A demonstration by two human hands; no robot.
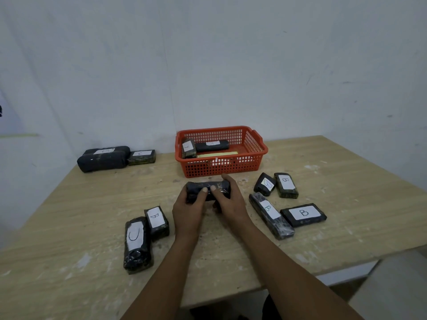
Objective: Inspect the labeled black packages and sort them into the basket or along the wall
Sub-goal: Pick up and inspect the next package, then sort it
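Black package (208, 190) in both hands' grip, left hand (187, 210), right hand (228, 202), before orange basket (221, 168).

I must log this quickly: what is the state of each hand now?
Left hand: closed on the black plastic-wrapped package, at its left end.
Right hand: closed on the same package, at its right end.

Bare forearms (265, 262), no sleeves

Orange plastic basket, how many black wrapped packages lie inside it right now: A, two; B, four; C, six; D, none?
A: inside the orange plastic basket lie two black wrapped packages, one at its left end and one along the back.
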